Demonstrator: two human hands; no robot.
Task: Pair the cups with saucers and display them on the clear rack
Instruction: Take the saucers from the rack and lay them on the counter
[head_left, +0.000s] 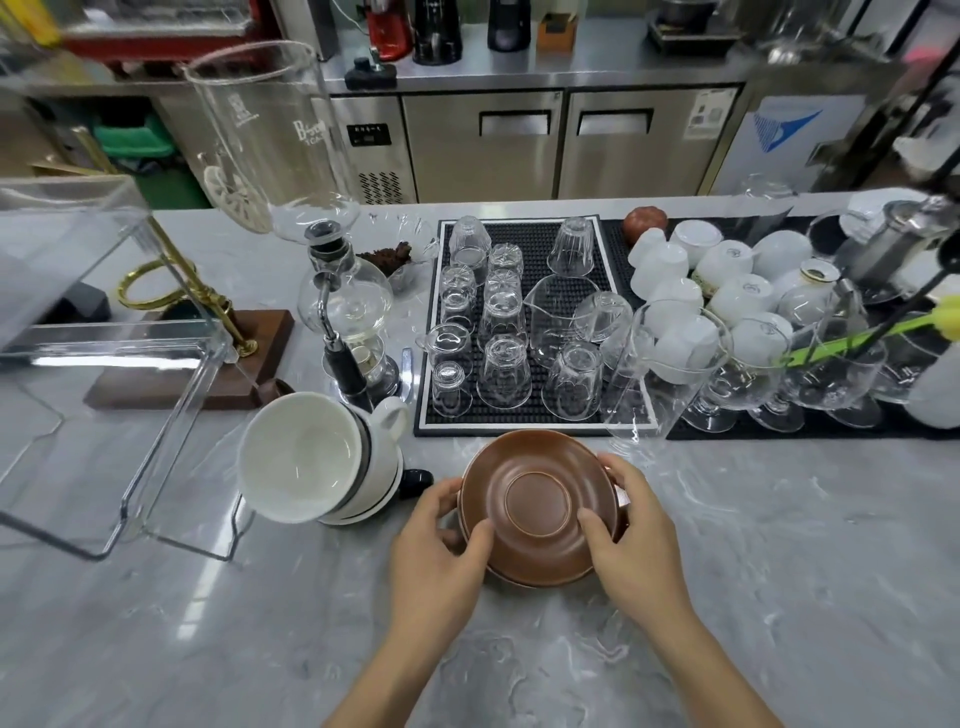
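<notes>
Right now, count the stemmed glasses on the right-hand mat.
4 visible: one large near the mat's left edge, three in a row to its right. Others may be hidden behind the white cups.

Both hands hold a brown saucer (540, 501) on top of a small stack on the grey worktop (779, 597). The left hand (441, 545) and right hand (631, 530) grip its edges. White cups (322, 457) sit stacked just beside it, near the clear rack (130, 415).

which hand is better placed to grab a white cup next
Left. The stacked white cups sit just left of the brown saucers, close to the left hand; the right hand would have to cross over.
</notes>
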